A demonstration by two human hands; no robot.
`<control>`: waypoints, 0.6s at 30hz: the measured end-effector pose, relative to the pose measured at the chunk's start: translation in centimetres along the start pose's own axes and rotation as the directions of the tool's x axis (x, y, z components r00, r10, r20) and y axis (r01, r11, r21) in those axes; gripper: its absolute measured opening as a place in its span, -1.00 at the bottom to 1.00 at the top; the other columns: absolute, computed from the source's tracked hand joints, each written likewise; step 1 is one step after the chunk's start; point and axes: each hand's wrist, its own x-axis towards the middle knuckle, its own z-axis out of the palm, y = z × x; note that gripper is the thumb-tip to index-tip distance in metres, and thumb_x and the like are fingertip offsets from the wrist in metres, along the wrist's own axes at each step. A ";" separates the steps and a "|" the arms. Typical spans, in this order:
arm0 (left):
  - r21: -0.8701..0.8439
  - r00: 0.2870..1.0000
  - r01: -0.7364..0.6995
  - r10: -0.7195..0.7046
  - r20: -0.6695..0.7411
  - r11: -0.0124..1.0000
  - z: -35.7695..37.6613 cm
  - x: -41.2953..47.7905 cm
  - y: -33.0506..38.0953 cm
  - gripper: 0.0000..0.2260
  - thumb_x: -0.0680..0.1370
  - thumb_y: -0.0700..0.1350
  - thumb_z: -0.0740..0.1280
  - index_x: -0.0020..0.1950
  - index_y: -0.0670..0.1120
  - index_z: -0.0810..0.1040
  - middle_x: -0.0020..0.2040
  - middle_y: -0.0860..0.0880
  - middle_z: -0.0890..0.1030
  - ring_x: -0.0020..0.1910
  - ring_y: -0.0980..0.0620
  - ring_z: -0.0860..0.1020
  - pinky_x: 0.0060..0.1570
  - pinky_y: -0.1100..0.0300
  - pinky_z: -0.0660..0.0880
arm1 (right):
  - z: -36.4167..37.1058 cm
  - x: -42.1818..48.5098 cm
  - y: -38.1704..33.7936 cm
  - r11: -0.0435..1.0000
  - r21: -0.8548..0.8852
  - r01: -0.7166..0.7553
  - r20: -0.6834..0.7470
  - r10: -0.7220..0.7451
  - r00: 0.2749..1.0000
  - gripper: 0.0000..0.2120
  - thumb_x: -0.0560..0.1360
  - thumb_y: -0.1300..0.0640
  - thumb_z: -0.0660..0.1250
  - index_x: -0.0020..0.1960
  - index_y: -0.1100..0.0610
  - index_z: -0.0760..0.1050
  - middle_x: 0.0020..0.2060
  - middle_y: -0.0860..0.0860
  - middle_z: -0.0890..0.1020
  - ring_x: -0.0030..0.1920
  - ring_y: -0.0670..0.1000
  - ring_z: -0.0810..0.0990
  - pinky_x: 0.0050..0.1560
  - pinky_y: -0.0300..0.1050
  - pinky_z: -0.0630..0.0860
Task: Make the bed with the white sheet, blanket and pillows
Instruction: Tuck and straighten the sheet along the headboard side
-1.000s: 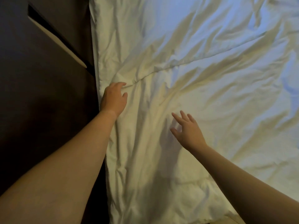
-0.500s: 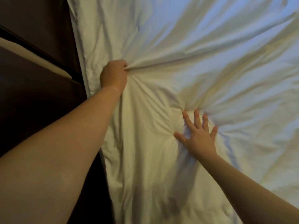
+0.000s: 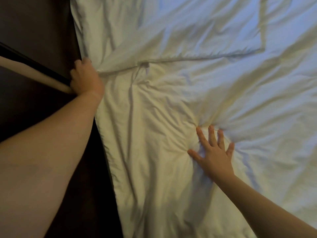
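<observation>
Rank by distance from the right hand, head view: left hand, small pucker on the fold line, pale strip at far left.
1. Nearest, the small pucker, on the white blanket up-left of the right hand.
2. Then the left hand, gripping the blanket's left edge.
3. Farthest, the pale strip, off the bed.

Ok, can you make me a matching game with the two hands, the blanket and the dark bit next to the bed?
Things:
1. left hand
2. right hand
3. blanket
4. dark surface

States:
A. white and wrinkled
B. flat, fingers spread, pressing down
C. beside the bed, on the left
D. fingers curled, gripping the blanket's edge

Pairs: 1-D, 2-B, 3-A, 4-C
</observation>
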 end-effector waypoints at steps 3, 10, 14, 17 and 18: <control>0.051 0.973 -0.233 0.233 0.005 0.971 1.5 -2.8 -0.5 -0.64 0.59 -0.28 0.23 0.37 -0.05 0.40 0.29 -0.18 0.43 0.19 -0.31 0.43 -0.03 -0.21 0.52 | 0.2 -0.1 -0.1 1.000 0.004 -0.001 -0.020 0.001 1.000 -0.23 0.51 -0.51 0.03 0.52 -0.41 -0.37 0.60 -0.17 -0.33 0.60 0.06 -0.37 0.50 0.41 -0.24; 0.142 0.952 -0.238 0.202 0.229 0.961 3.3 -2.4 -1.8 -0.66 0.74 -0.02 0.12 0.39 -0.10 0.56 0.22 -0.24 0.45 0.19 -0.32 0.40 0.07 -0.18 0.49 | 0.6 0.0 -0.1 1.000 0.006 -0.006 -0.042 0.006 0.999 -0.23 0.51 -0.52 0.03 0.53 -0.42 -0.35 0.60 -0.18 -0.31 0.60 0.04 -0.37 0.51 0.38 -0.27; 0.451 0.950 -0.277 0.170 0.262 0.849 2.3 1.2 -2.9 -0.76 0.68 -0.18 0.20 0.24 -0.15 0.61 0.22 -0.24 0.40 0.18 -0.35 0.38 0.04 -0.20 0.52 | 0.6 0.1 0.1 1.000 0.009 -0.001 -0.036 0.001 0.999 -0.24 0.50 -0.52 0.02 0.52 -0.43 -0.34 0.59 -0.20 -0.32 0.59 0.02 -0.38 0.51 0.36 -0.29; 0.496 0.951 -0.235 0.093 0.294 0.836 2.2 2.6 -3.0 -0.72 0.67 -0.16 0.19 0.33 -0.14 0.57 0.30 -0.24 0.38 0.27 -0.35 0.35 0.14 -0.20 0.49 | 0.7 0.1 0.0 1.000 0.009 -0.004 -0.046 0.004 0.999 -0.26 0.50 -0.52 0.01 0.53 -0.43 -0.33 0.60 -0.19 -0.30 0.59 0.02 -0.37 0.52 0.37 -0.27; 0.496 0.951 -0.208 0.056 0.304 0.843 2.4 2.3 -2.5 -0.69 0.68 -0.13 0.16 0.37 -0.13 0.54 0.36 -0.24 0.37 0.31 -0.34 0.32 0.21 -0.18 0.44 | 0.8 0.1 0.0 1.000 0.006 -0.003 -0.045 0.003 0.999 -0.26 0.51 -0.52 0.01 0.52 -0.43 -0.33 0.60 -0.18 -0.30 0.59 0.02 -0.37 0.52 0.37 -0.27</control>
